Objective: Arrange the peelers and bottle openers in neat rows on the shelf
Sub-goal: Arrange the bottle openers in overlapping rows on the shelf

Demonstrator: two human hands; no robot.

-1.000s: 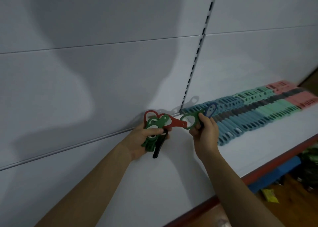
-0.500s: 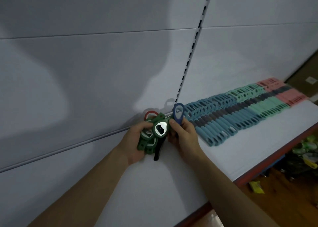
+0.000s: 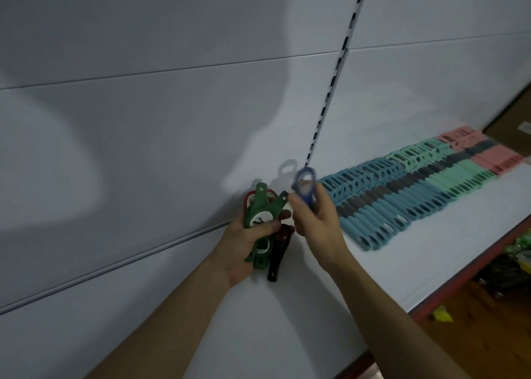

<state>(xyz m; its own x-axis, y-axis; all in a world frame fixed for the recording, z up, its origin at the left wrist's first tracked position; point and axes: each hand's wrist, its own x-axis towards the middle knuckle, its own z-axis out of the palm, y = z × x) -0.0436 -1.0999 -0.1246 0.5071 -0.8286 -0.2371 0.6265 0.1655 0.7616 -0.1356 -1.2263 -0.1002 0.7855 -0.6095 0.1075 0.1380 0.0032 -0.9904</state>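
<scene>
A bundle of green bottle openers [image 3: 260, 209] is clenched in the left grip [image 3: 247, 243], with the thumb pressed across their pale centres. A red bottle opener [image 3: 246, 203] is seen behind the green ones, and a black handle [image 3: 275, 260] hangs down out of the same bundle below the palm. A single blue bottle opener [image 3: 305, 181] is pinched in the right grip [image 3: 316, 220], held upright with its ring end uppermost, just beside the bundle but apart from it. Both grips are held above the white shelf [image 3: 402, 266], close to the white back panel [image 3: 143, 148], on which the openers' shadows are cast.

To the right, peelers [image 3: 402, 203] are laid on the shelf in neat rows, side by side and touching. Blue ones are placed nearest the grips, mint green ones [image 3: 448, 177] farther along, and pink ones [image 3: 494, 157] at the far end; a dark band runs between the rows. A slotted upright [image 3: 336, 74] is set into the back panel above the rows. The shelf is bordered by a red front edge [image 3: 471, 275], below which a wooden floor [image 3: 488, 335] can be seen.
</scene>
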